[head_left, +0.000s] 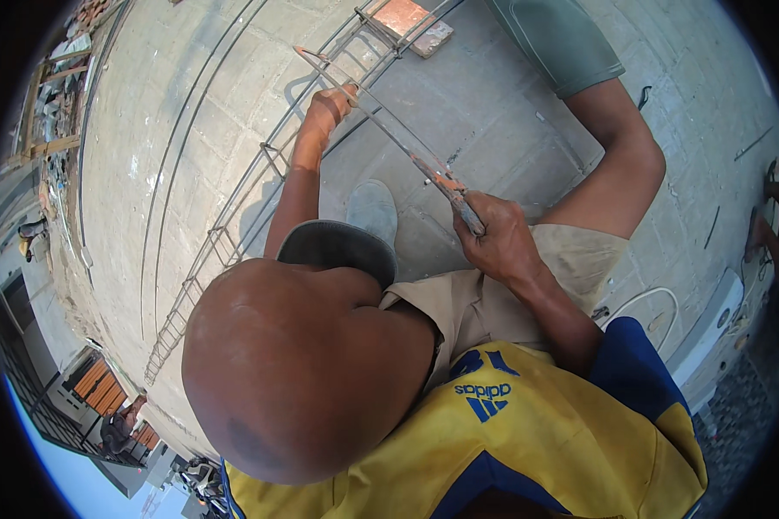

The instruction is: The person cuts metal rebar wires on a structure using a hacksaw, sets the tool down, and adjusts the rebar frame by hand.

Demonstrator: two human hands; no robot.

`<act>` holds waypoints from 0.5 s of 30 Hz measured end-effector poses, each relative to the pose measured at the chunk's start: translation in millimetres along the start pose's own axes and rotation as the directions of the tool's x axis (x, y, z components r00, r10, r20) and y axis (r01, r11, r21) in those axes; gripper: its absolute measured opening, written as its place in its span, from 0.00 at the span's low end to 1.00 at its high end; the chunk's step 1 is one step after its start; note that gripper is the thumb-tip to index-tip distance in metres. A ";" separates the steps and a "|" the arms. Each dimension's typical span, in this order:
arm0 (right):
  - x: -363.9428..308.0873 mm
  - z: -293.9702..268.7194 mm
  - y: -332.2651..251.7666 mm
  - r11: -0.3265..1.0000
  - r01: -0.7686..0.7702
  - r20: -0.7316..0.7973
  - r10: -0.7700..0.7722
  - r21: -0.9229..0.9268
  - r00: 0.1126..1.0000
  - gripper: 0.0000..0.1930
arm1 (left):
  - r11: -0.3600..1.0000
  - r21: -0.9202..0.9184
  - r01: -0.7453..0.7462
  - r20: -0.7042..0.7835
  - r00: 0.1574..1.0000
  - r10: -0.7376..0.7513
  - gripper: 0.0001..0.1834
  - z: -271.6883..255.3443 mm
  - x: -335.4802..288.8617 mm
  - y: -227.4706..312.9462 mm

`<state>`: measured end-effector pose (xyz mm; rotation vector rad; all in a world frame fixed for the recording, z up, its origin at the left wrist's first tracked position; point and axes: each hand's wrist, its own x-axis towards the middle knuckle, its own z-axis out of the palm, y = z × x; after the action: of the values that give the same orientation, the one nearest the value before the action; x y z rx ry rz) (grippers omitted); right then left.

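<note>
A long, narrow rebar cage [273, 156] of steel bars and stirrups runs diagonally across the paved ground in front of me. My left hand [331, 105] reaches out to it, its fingers closed round a bar of the cage; the fingertips are partly hidden. Closer in, my right hand [504, 238] is wrapped round the handle of a long, thin steel tool [441, 177]. Worn orange paint shows just beyond the grip. The tool slants away from my right hand toward the cage near my left hand. Its working end is hard to separate from the bars.
A reddish brick [413, 26] lies under the cage's far end. Loose long rods [177, 147] lie to the left. My green boot [563, 43] stands at the far right, with a white cable [662, 298] nearer. Another person [117, 428] sits at the lower left.
</note>
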<state>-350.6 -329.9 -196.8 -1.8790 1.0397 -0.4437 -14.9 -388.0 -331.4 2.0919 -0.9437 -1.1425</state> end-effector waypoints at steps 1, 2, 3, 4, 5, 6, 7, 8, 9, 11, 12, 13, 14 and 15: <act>1.0 -1.8 -0.2 0.999 -0.035 -0.012 0.035 0.009 0.999 0.08 | 1.000 -0.004 -0.004 -0.003 1.000 0.004 0.21 -1.7 2.3 3.6; 6.4 -2.3 -3.3 1.000 -0.029 -0.013 0.029 0.006 0.999 0.08 | 0.998 -0.020 0.065 0.021 0.998 -0.064 0.21 -4.9 4.7 7.5; 8.5 -3.7 -8.7 1.000 -0.014 -0.041 0.014 0.005 0.999 0.08 | 0.989 -0.038 0.143 0.058 0.988 -0.140 0.21 -3.6 3.2 8.2; 7.6 -5.1 -11.2 1.000 0.003 -0.068 -0.002 0.005 0.998 0.08 | 0.994 -0.095 0.061 0.044 0.997 -0.057 0.21 -7.2 6.0 12.4; -1.6 -6.4 -1.4 1.000 -0.002 -0.063 0.002 0.001 0.998 0.08 | 0.993 -0.100 0.066 0.047 0.997 -0.062 0.21 -0.2 -2.0 9.5; -5.5 -6.5 17.9 0.998 0.057 -0.063 -0.056 0.019 0.996 0.08 | 0.992 -0.105 0.073 0.036 0.997 -0.070 0.21 0.2 -1.8 10.4; -9.0 -6.1 34.5 0.993 0.111 -0.066 -0.108 0.034 0.992 0.08 | 0.990 -0.112 0.081 0.030 0.996 -0.078 0.21 2.3 -0.8 9.6; -12.8 -7.2 51.7 0.994 0.111 -0.081 -0.109 0.013 0.991 0.08 | 0.997 -0.031 0.073 0.065 0.995 -0.071 0.20 16.1 6.6 13.2; -18.1 -2.9 58.6 0.990 0.138 -0.069 -0.138 -0.003 0.988 0.06 | 0.998 -0.028 0.064 0.035 0.997 -0.063 0.20 7.1 8.1 10.0; -25.1 5.5 56.2 0.988 0.153 -0.048 -0.154 -0.020 0.987 0.06 | 0.998 -0.063 -0.007 0.132 0.991 0.015 0.19 -2.7 5.0 -3.5; -16.8 9.9 53.5 0.985 0.170 -0.050 -0.171 -0.028 0.984 0.07 | 0.999 -0.048 0.016 0.101 0.995 -0.011 0.17 -5.4 1.1 -1.1; -7.7 14.0 51.1 0.982 0.185 -0.051 -0.187 -0.035 0.981 0.07 | 0.999 -0.051 0.010 0.090 0.996 -0.005 0.17 -6.6 -0.4 2.5; 2.7 17.3 51.8 0.981 0.189 -0.051 -0.191 -0.042 0.980 0.07 | 0.998 -0.027 0.063 0.104 0.993 -0.060 0.16 -2.4 0.1 7.0; 15.1 20.1 53.2 0.980 0.192 -0.073 -0.196 -0.061 0.978 0.07 | 0.993 -0.001 0.117 0.118 0.986 -0.116 0.15 3.0 2.2 12.2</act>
<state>-354.1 -343.3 -254.0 -2.0345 0.9303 -0.6126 -20.4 -397.4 -324.7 2.1164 -0.8779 -1.3401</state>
